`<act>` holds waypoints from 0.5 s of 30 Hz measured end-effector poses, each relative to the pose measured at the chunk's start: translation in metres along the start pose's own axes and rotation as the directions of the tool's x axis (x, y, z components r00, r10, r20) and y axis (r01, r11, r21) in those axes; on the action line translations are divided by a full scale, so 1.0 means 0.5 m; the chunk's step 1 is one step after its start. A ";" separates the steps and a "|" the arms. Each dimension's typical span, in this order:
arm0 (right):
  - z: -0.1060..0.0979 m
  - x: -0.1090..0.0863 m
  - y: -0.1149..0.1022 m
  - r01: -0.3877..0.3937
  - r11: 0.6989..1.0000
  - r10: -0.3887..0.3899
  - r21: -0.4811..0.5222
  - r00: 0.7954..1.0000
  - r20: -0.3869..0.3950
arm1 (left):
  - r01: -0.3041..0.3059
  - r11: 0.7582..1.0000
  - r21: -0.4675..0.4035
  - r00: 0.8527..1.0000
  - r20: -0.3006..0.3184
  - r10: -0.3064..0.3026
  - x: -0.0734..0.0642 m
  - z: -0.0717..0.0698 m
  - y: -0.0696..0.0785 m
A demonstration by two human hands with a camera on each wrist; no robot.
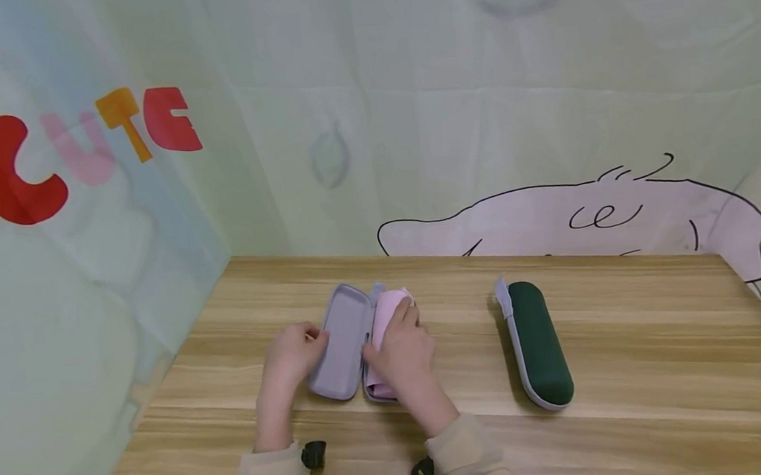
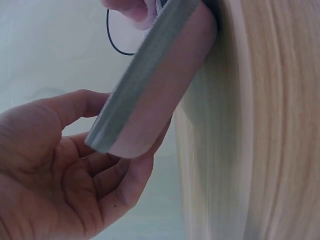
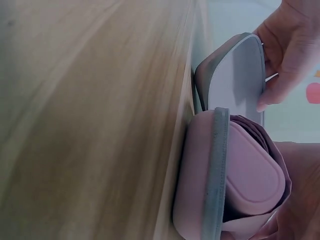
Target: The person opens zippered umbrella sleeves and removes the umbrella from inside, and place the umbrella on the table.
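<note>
A zip case lies unfolded on the table, its grey-lined lid (image 1: pixel 345 341) to the left. My left hand (image 1: pixel 294 354) grips the lid's outer edge, thumb on the lining side and fingers behind the pink shell (image 2: pixel 160 90). In the case's other half (image 3: pixel 197 175) sits a pink cloth (image 1: pixel 389 308), folded around a smooth pink rounded box (image 3: pixel 255 175). My right hand (image 1: pixel 402 347) is over this bundle, holding it with the thumb on its left side and bent fingers toward its far end. Part of the bundle is hidden under that hand.
To the right on the wooden table (image 1: pixel 630 337) lies a closed dark green case (image 1: pixel 542 344) with a grey zip edge and a pale strap (image 1: pixel 502 295). A printed cloth backdrop (image 1: pixel 291 125) rises behind the table and along its left side.
</note>
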State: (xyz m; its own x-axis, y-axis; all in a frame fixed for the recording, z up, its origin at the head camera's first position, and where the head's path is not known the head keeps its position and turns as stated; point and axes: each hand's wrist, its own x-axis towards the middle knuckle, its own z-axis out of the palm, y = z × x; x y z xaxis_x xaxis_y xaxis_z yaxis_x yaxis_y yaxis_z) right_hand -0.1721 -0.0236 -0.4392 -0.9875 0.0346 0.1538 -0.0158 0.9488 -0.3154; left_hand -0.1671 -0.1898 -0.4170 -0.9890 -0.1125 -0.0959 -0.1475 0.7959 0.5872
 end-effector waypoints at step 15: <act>0.019 0.013 -0.016 -0.041 0.996 0.045 -0.082 0.998 0.048 | -0.053 0.999 0.015 0.999 0.011 0.052 -0.002 0.002 0.007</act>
State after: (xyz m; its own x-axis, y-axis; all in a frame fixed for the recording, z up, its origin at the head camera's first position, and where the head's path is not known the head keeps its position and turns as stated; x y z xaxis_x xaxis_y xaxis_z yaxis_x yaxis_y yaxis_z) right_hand -0.1799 -0.0338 -0.4447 -0.9936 0.0626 0.0942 0.0379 0.9691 -0.2438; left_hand -0.1665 -0.1861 -0.4157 -0.9952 -0.0641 -0.0739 -0.0952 0.8094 0.5795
